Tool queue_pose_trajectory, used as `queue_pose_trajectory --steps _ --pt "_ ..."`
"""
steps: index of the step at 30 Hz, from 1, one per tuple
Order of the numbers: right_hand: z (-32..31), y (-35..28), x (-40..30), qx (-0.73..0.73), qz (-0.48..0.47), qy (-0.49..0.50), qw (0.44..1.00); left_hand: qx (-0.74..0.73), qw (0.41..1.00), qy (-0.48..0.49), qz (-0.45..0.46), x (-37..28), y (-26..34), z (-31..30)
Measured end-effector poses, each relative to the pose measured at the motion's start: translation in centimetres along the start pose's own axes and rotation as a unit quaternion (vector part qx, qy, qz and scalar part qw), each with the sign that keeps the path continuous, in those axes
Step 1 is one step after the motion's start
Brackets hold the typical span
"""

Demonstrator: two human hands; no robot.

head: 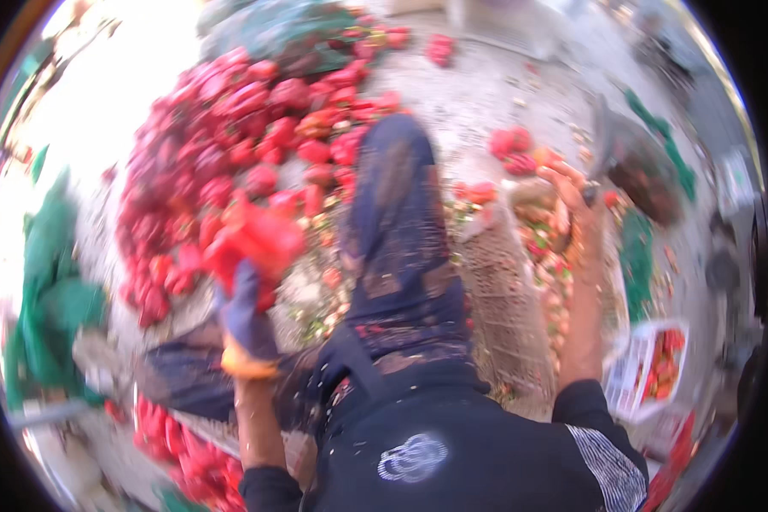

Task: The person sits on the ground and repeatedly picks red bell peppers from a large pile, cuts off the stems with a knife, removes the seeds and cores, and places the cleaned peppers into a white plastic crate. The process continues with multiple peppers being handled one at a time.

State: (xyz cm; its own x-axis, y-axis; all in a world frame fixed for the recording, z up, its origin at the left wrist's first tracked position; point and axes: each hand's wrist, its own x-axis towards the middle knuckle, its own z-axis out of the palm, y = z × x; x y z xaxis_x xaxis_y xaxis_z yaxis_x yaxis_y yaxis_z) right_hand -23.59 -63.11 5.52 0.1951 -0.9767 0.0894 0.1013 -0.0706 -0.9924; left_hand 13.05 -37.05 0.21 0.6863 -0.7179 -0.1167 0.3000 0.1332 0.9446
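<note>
My left hand (249,313), in a blue and orange glove, is closed around a blurred red bell pepper (256,237) in front of the large pile of red peppers (205,147). My right hand (566,185) is bare, with a dark band near the wrist. It reaches over the far end of a crate (499,294) that holds pale pepper cores and scraps (553,301). Orange-red pieces lie by its fingertips, but blur hides whether it grips anything. A few red peppers (511,142) lie on the ground just beyond that hand.
My bent knee (393,192) stands between pile and crate. Green netting (51,307) lies at the left. A dark bucket (640,166) is tipped at the right, above a white basket of cut red peppers (662,371). More red peppers (185,448) lie at lower left.
</note>
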Motion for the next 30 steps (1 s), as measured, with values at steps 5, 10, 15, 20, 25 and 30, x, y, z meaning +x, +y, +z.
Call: queue_pose_trajectory --steps 5,10,15,20,25,30 --pt "17.2 -0.4 -2.1 -0.019 0.122 -0.327 0.937 0.052 0.996 -0.066 -0.008 -0.8 3.1 3.9" --pt "27.8 3.6 -5.8 -0.096 0.140 -0.546 0.821 0.163 0.984 -0.016 0.064 -4.9 3.4 -0.9" --pt "29.1 5.8 -9.7 0.105 0.419 -0.575 0.695 -0.330 0.940 -0.082 -0.001 -10.1 1.5 -4.3" --pt "29.5 10.6 -12.5 0.325 0.457 -0.741 0.371 -0.506 0.848 -0.135 0.082 -16.7 -0.6 -4.3" --pt "33.9 2.4 -10.2 0.023 0.388 -0.800 0.457 -0.201 0.956 0.081 0.199 -24.8 2.1 -10.0" --pt "40.7 -0.6 -12.6 -0.169 0.154 -0.752 0.619 0.358 0.766 0.509 0.158 -30.5 9.0 -20.0"
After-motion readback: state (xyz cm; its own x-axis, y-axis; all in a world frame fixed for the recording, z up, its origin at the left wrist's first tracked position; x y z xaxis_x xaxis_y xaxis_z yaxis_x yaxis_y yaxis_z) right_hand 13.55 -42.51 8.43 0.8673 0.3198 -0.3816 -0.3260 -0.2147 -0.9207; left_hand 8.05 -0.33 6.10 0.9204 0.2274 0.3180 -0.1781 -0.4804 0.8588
